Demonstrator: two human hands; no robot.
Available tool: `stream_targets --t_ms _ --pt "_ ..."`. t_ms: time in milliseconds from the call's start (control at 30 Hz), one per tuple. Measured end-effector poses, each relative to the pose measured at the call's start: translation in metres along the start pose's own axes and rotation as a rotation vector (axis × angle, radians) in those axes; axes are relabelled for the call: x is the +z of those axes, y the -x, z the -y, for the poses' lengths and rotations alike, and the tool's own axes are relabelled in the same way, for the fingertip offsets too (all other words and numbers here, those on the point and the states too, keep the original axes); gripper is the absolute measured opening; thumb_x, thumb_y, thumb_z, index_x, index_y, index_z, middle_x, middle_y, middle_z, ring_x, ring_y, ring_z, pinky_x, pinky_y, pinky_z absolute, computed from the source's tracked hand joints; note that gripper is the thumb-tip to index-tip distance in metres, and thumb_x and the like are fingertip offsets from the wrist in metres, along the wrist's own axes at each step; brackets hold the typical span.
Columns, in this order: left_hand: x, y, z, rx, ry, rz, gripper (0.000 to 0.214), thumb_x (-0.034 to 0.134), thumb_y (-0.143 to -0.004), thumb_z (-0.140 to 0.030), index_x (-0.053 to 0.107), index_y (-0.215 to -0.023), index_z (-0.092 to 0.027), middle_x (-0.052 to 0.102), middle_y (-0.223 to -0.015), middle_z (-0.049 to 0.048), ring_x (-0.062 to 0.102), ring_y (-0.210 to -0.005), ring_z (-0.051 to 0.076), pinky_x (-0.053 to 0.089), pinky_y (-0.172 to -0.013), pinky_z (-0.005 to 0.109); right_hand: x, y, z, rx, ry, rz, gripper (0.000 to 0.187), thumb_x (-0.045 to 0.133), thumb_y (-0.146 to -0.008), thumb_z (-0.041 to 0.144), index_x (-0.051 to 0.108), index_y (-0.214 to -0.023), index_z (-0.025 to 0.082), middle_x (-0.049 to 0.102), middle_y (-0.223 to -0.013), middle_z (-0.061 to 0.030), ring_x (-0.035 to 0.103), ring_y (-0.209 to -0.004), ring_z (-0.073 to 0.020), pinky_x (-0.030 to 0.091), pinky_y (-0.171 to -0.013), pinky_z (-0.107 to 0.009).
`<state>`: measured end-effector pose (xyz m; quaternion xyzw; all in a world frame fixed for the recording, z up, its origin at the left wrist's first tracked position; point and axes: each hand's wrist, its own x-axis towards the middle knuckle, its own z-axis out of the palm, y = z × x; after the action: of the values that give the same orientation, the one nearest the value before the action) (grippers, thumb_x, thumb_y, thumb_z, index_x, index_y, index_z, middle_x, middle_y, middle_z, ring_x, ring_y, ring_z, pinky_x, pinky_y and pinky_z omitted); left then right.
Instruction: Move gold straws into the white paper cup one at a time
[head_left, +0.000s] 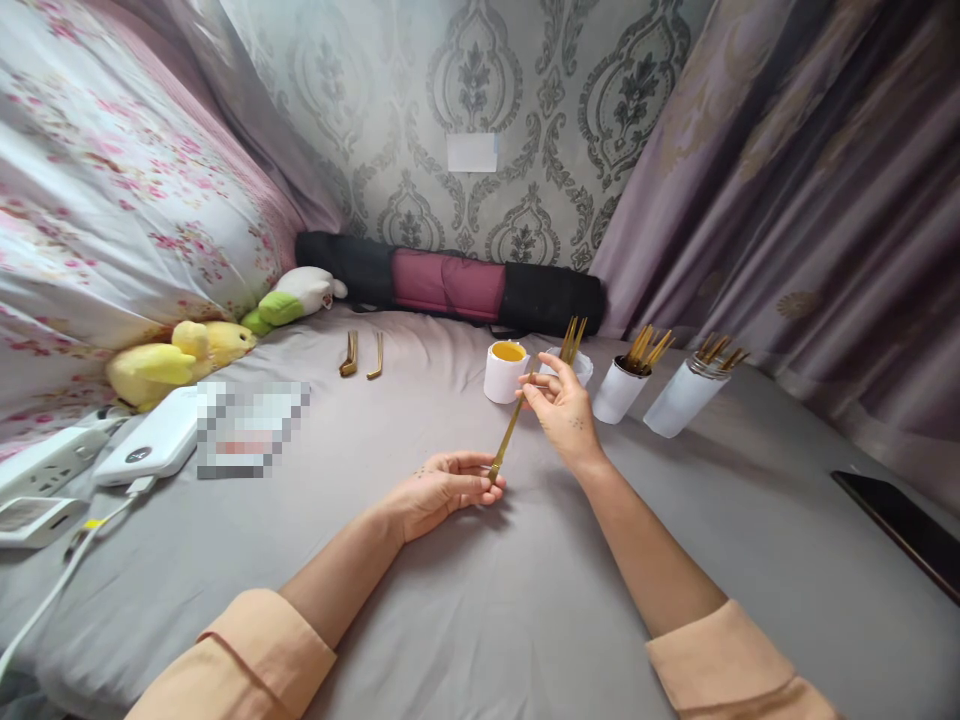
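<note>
**Head view.** The left hand is resting on the grey bed sheet. Its fingers are closing in a narrow pinch on the lower end of a slim gold utensil. The right hand is hovering higher and farther out, and its fingers are pinching the upper end. The piece is therefore spanning the gap between the two hands at a slant (its exact kind cannot be told, as both ends are covered).

Just beyond the right fingers a yellow-lined cup is standing. Behind that hand a second cup is holding more gold pieces. To the right of those fingers a third cup and a leaning jar are carrying similar handles. Well beyond and to the left of the left fingers, two loose gold pieces are lying on the sheet. Farther left are plush toys and a power bank, and a dark phone is lying far to the right.

**Handling note (a judgement).** Thin, smooth metal is liable to roll, so flat finger pads and the anchored left hand are likely keeping it steady. The soft sheet is making the nearby containers easy to tip.
</note>
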<state>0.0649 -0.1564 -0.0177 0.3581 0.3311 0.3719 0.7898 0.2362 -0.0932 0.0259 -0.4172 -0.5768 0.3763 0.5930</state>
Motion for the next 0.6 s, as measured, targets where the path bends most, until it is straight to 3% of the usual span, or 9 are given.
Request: stream_targets --t_ms 267,600 --pt "0.0028 0.0025 -0.0019 0.0 -0.001 0.01 0.035 0.065 -0.065 -0.007 0.059 -0.099 -0.008 0.065 -0.091 0.0142 0.062 -0.076 0.016 0.043 -0.08 0.03 -0.0031 -0.0016 -0.0023 -0.025 0.035 -0.008 0.049 0.057 -0.073 0.032 0.042 -0.118 0.021 0.062 -0.088 -0.0043 0.061 -0.07 -0.0143 0.053 -0.065 -0.032" --pt "0.0051 0.0045 -0.0044 -0.043 0.012 -0.012 0.039 0.069 -0.061 -0.01 0.06 -0.099 -0.01 0.065 -0.09 0.0136 0.061 -0.078 0.016 0.043 -0.078 0.029 -0.0088 -0.0006 0.0021 0.063 0.046 -0.024 0.043 0.057 -0.071 0.031 0.044 -0.111 0.022 0.061 -0.083 -0.002 0.061 -0.07 -0.0137 0.054 -0.061 -0.028"
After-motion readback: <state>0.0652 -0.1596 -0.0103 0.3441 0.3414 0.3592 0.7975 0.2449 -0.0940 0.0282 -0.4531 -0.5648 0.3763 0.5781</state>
